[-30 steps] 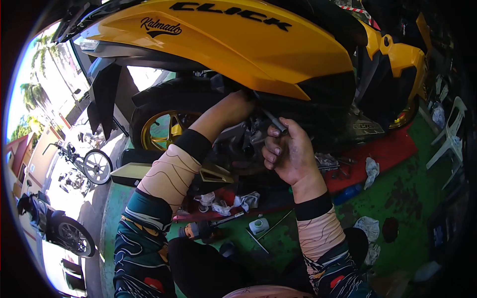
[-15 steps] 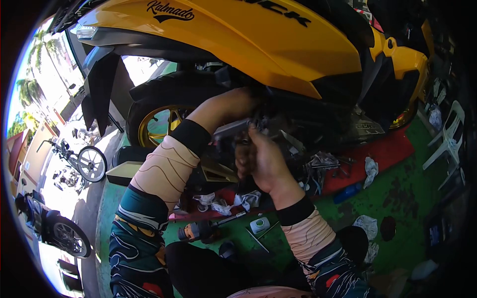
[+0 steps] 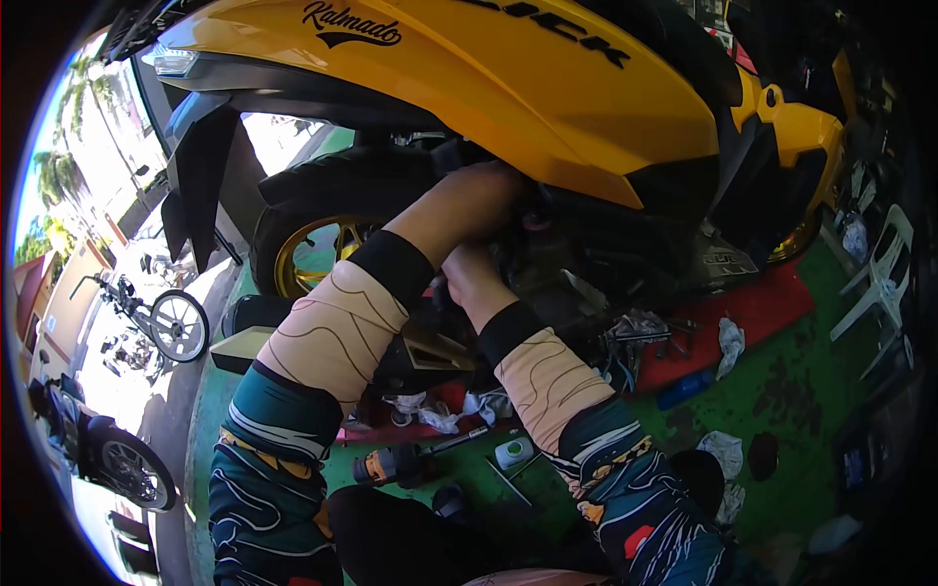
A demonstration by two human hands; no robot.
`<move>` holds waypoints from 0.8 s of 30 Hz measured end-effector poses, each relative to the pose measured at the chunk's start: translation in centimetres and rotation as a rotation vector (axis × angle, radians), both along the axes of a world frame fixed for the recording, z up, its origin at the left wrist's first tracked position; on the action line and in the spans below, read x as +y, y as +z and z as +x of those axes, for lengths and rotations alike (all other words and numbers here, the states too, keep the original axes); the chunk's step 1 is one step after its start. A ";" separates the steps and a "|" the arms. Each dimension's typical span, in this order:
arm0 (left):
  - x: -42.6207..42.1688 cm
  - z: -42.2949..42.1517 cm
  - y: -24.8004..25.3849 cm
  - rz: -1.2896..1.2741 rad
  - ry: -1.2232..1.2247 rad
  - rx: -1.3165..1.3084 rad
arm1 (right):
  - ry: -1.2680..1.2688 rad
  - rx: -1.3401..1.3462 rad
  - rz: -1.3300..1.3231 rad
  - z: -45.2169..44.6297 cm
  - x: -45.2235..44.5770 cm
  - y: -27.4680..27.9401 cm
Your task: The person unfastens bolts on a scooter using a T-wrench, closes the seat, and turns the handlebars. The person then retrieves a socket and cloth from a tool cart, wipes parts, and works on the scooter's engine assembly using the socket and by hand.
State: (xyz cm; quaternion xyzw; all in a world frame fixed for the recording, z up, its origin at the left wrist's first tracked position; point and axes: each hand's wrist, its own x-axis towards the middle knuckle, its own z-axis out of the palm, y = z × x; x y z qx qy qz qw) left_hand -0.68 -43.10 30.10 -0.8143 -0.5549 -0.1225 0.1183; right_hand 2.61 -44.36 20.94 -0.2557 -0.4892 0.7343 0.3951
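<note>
Under the yellow body panel [image 3: 547,107] of a scooter, my left hand [image 3: 490,193] reaches into the dark engine area. Its fingers are hidden in shadow beneath the panel edge. My right hand [image 3: 467,269] is just below, partly behind my left wrist, among dark parts near the rear wheel [image 3: 283,234] with its gold rim. Its fingers are out of sight too, so what either hand holds cannot be made out. The dark engine side [image 3: 547,273] lies to the right of both hands.
On the green floor lie an orange and black power driver [image 3: 386,466], a white and green container [image 3: 513,451] and a blue bottle [image 3: 684,387]. Tools and crumpled rags [image 3: 640,327] rest on a red mat [image 3: 757,305]. A white plastic chair [image 3: 879,283] stands at right.
My right hand has moved left and up from in front of the engine, going behind my left wrist. My left hand has shifted slightly right, deeper under the panel.
</note>
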 end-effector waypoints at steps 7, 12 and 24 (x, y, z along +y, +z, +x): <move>-0.5 -1.5 1.5 -0.111 0.023 -0.293 | 0.196 0.095 0.133 4.6 -3.3 1.8; -0.2 -1.5 -0.7 -0.240 -0.104 -0.536 | 0.199 0.282 0.050 11.4 -5.1 0.8; -1.0 2.5 0.2 -0.148 0.092 -0.437 | 0.446 0.237 -0.177 20.6 -0.6 3.5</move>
